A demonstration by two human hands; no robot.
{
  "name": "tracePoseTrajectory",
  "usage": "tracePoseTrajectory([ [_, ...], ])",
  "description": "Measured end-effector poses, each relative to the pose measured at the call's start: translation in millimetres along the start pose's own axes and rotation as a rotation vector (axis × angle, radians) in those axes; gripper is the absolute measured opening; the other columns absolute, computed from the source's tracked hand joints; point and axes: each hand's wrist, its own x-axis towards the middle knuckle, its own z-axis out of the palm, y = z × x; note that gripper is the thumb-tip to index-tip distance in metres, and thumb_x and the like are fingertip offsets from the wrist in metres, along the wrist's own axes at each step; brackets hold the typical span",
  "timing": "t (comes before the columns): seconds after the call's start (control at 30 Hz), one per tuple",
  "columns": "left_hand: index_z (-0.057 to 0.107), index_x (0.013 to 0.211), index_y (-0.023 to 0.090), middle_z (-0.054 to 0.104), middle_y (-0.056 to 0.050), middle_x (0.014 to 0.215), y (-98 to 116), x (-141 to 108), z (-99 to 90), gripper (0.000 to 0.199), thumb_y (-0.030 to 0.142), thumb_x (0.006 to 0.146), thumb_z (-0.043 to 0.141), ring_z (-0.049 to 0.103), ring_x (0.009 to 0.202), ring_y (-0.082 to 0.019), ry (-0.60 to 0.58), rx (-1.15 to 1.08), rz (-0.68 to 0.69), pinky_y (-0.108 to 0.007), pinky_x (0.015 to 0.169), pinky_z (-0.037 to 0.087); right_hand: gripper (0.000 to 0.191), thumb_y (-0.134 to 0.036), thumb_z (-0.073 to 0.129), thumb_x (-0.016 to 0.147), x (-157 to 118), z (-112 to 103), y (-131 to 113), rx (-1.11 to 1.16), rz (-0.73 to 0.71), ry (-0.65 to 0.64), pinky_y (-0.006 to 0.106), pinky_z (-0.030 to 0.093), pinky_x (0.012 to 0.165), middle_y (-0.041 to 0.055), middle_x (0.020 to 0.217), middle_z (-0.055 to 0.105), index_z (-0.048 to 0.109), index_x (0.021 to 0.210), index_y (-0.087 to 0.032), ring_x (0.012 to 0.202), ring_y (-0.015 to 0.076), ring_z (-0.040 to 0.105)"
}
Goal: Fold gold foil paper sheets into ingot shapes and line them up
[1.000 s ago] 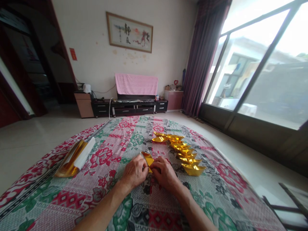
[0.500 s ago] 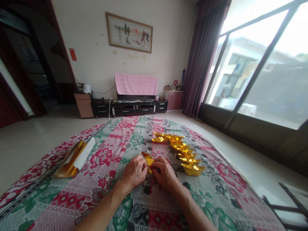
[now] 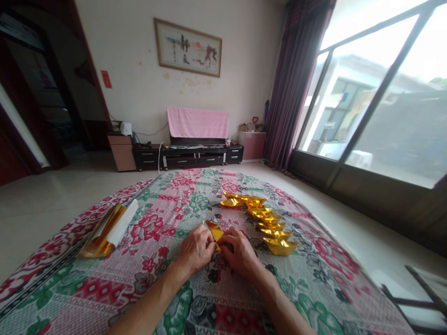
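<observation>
Between my two hands, just above or on the flowered tablecloth [image 3: 195, 204], is a partly folded sheet of gold foil paper [image 3: 214, 229]. My left hand [image 3: 196, 247] is closed on its left side, fingers curled and thumb pressed in. From the right, my right hand [image 3: 240, 251] pinches the sheet's near edge; the fingers partly hide it. Several folded gold paper ingots [image 3: 281, 244] stand in a slanting row to the right and beyond my right hand. To the left lies a loose stack of gold foil sheets [image 3: 106, 232], curled, with white undersides showing.
The round table's edge curves off beyond the cloth. Past it stand a low black TV cabinet [image 3: 193, 157] and a pink cloth [image 3: 197, 122] over a screen. A dark metal frame [image 3: 412, 298] is at the lower right, near a large window [image 3: 391, 93].
</observation>
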Motion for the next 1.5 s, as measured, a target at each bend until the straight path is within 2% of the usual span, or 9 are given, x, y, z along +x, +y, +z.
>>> tracePoseTrajectory([
  [0.23, 0.055, 0.078, 0.02, 0.053, -0.002, 0.078, -1.4, 0.3, 0.0, 0.005, 0.019, 0.077, 0.05, 0.053, 0.077, -0.015, 0.028, -0.041, 0.022, -0.026, 0.072, 0.041, 0.019, -0.01, 0.053, 0.074, 1.1, -1.0, -3.5, -0.006, 0.007, -0.003, 0.026, 0.041, 0.076, 0.0041, 0.085, 0.058, 0.068, 0.078, -0.02, 0.083, 0.0149, 0.054],
  [0.53, 0.058, 0.074, 0.02, 0.053, -0.002, 0.078, -0.2, -1.1, -2.5, 0.01, 0.023, 0.079, 0.05, 0.053, 0.079, -0.015, 0.002, -0.034, 0.051, -0.026, 0.072, 0.041, 0.018, -0.01, 0.053, 0.074, 0.4, 0.9, -0.6, -0.017, 0.019, 0.001, 0.027, 0.041, 0.075, 0.0042, 0.086, 0.058, 0.068, 0.078, -0.02, 0.084, 0.0152, 0.053],
  [0.8, 0.059, 0.075, 0.02, 0.053, -0.003, 0.079, -1.5, -0.8, -1.9, 0.011, 0.024, 0.08, 0.049, 0.053, 0.079, -0.015, 0.0, -0.032, 0.058, -0.025, 0.072, 0.042, 0.028, -0.006, 0.047, 0.075, 1.2, -0.7, -3.8, -0.02, 0.014, -0.01, 0.026, 0.04, 0.073, 0.0039, 0.084, 0.059, 0.069, 0.08, -0.021, 0.081, 0.0142, 0.053],
  [1.03, 0.058, 0.075, 0.02, 0.053, -0.003, 0.079, -2.5, -1.5, -1.5, 0.01, 0.024, 0.079, 0.05, 0.053, 0.08, -0.016, -0.005, -0.035, 0.058, -0.026, 0.074, 0.042, 0.015, -0.019, 0.052, 0.079, 1.3, 0.7, -5.3, -0.019, 0.022, 0.01, 0.026, 0.04, 0.074, 0.004, 0.084, 0.058, 0.067, 0.077, -0.02, 0.082, 0.0148, 0.053],
  [1.13, 0.058, 0.076, 0.02, 0.054, -0.003, 0.08, -2.0, -1.7, -2.3, 0.011, 0.024, 0.08, 0.049, 0.053, 0.08, -0.016, -0.003, -0.031, 0.057, -0.026, 0.073, 0.042, 0.011, -0.017, 0.056, 0.075, 1.0, 3.1, -4.6, -0.031, 0.037, 0.019, 0.026, 0.04, 0.073, 0.0033, 0.084, 0.057, 0.066, 0.076, -0.02, 0.08, 0.0148, 0.053],
  [1.5, 0.058, 0.074, 0.019, 0.054, -0.003, 0.079, -3.5, 0.2, -0.5, 0.01, 0.022, 0.078, 0.05, 0.052, 0.081, -0.016, -0.016, -0.037, 0.033, -0.026, 0.074, 0.041, 0.014, -0.012, 0.055, 0.071, 1.1, 5.1, -4.7, -0.073, 0.085, -0.001, 0.027, 0.038, 0.074, 0.0036, 0.084, 0.056, 0.064, 0.078, -0.019, 0.081, 0.0157, 0.051],
])
